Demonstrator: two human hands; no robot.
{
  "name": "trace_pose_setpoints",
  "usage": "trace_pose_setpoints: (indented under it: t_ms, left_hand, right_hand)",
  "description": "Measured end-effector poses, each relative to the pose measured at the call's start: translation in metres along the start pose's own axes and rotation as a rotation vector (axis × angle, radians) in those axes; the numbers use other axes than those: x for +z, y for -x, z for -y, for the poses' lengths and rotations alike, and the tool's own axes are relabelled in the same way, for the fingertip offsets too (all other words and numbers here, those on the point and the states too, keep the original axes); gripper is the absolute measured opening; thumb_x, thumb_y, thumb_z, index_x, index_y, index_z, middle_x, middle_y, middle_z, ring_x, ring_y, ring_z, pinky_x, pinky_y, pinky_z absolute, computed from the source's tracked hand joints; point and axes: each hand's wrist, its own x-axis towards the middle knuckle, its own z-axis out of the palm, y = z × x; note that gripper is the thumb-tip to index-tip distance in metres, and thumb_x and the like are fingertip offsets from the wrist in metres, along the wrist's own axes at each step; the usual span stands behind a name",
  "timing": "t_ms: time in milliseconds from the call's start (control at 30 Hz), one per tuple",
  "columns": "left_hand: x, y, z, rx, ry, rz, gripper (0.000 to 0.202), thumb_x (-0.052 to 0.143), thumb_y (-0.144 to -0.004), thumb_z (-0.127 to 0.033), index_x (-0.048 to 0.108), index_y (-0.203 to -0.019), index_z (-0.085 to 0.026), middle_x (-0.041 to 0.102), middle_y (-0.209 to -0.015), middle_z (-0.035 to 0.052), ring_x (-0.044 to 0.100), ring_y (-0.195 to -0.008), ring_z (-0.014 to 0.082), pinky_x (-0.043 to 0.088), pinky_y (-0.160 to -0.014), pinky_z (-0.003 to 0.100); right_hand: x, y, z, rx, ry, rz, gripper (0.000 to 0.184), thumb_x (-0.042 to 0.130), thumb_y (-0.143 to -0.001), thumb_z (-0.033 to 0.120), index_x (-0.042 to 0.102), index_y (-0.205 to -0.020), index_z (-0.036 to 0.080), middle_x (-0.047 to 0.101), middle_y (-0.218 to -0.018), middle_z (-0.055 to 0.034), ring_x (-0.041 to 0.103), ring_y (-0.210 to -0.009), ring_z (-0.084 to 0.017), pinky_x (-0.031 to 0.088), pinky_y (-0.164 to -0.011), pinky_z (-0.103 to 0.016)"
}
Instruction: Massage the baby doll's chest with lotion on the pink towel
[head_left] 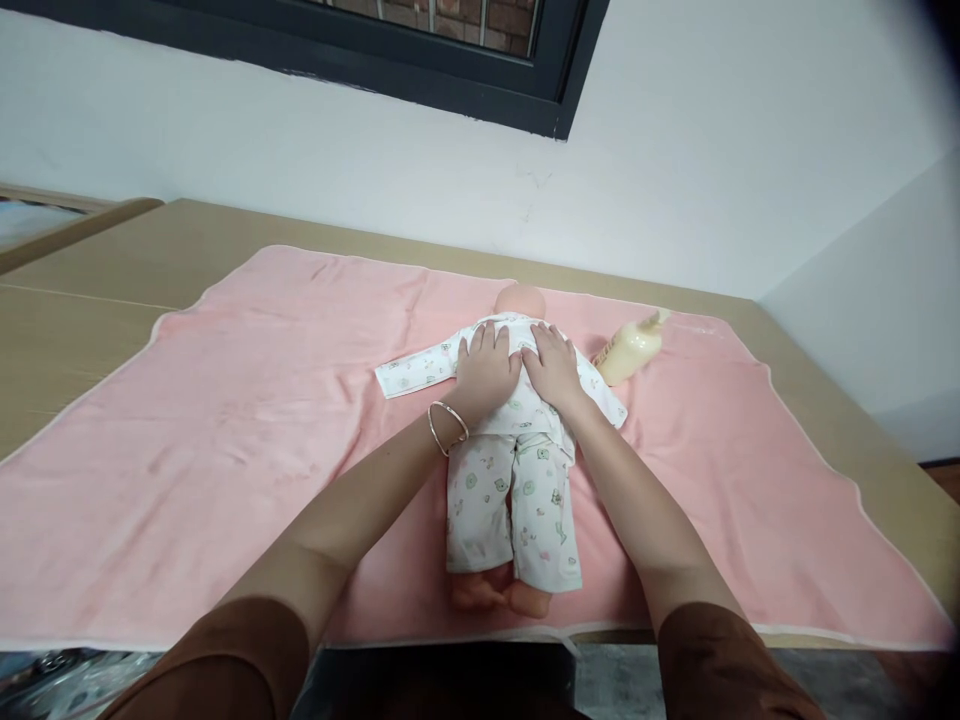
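Observation:
A baby doll (520, 300) in white patterned pajamas lies face down, its head toward the wall and its feet toward me. My left hand (485, 372) rests flat on the left side of its upper back, fingers spread. On the right side of the back, my right hand (553, 368) lies flat as well, its thumb close to the other thumb. The pajama top (521, 410) sits over the pajama pants (480, 505), and bare doll feet (480, 590) show below the cuffs. A bangle (448, 428) circles my left wrist.
Under the doll a pink blanket (247, 420) covers much of the wooden table (97, 260). A pump bottle (634, 350) with pale yellow contents lies tilted by the doll's right sleeve. Behind stand a white wall (660, 200) and a dark window frame (450, 85).

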Motion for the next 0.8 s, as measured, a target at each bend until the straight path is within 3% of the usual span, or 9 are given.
trace_pose_setpoints:
  t_ms: [200,400,500,600,700,800]
  left_hand:
    - [0.002,-0.001,0.001,-0.005,0.022,0.004,0.060,0.033,-0.105,-0.034,0.042,-0.160,-0.011,0.039,-0.170,0.0187,0.034,-0.160,0.0330,0.027,-0.130,0.059]
    - [0.003,-0.005,0.005,0.001,0.080,0.012,0.057,0.037,-0.105,-0.036,0.047,-0.157,-0.016,0.040,-0.170,0.0167,0.033,-0.161,0.0310,0.024,-0.131,0.058]
    - [0.004,-0.012,0.012,-0.049,0.320,-0.007,0.053,0.030,-0.108,-0.038,0.054,-0.151,-0.020,0.045,-0.168,0.0120,0.036,-0.160,0.0266,0.020,-0.133,0.056]
    - [-0.001,-0.019,0.015,-0.166,0.738,-0.064,0.066,0.009,-0.111,-0.044,0.058,-0.147,-0.018,0.059,-0.157,0.0133,0.052,-0.150,0.0218,0.035,-0.129,0.047]
    - [-0.011,-0.022,0.014,-0.218,0.980,-0.121,0.075,0.005,-0.110,-0.053,0.057,-0.147,-0.014,0.061,-0.154,0.0166,0.056,-0.146,0.0214,0.044,-0.122,0.040]
    - [-0.019,-0.021,0.011,-0.183,1.006,-0.153,0.078,0.009,-0.108,-0.063,0.060,-0.145,-0.015,0.059,-0.156,0.0155,0.054,-0.148,0.0219,0.042,-0.124,0.038]
  right_hand:
    - [-0.006,0.002,0.006,0.012,0.008,0.037,0.062,0.034,-0.104,0.037,0.041,-0.161,0.013,0.033,-0.173,-0.0142,0.025,-0.163,-0.032,0.016,-0.132,-0.059]
    - [-0.014,0.002,0.007,0.009,0.033,0.072,0.063,0.033,-0.105,0.039,0.038,-0.162,0.014,0.030,-0.174,-0.0173,0.023,-0.163,-0.036,0.017,-0.129,-0.067]
    - [-0.017,0.005,0.011,0.004,0.032,0.005,0.063,0.036,-0.105,0.039,0.037,-0.162,0.013,0.028,-0.174,-0.0192,0.025,-0.162,-0.037,0.022,-0.128,-0.065]
    - [-0.017,0.009,0.018,-0.079,0.043,-0.107,0.066,0.041,-0.105,0.038,0.033,-0.164,0.011,0.020,-0.177,-0.0189,0.018,-0.164,-0.035,0.020,-0.130,-0.060]
    - [-0.014,0.013,0.023,-0.239,0.060,0.004,0.061,0.042,-0.106,0.043,0.041,-0.162,0.019,0.026,-0.176,-0.0144,0.017,-0.164,-0.035,0.016,-0.130,-0.064]
    - [-0.015,0.014,0.025,-0.277,0.033,0.057,0.054,0.040,-0.107,0.042,0.052,-0.155,0.019,0.035,-0.173,-0.0147,0.025,-0.162,-0.036,0.017,-0.129,-0.067]
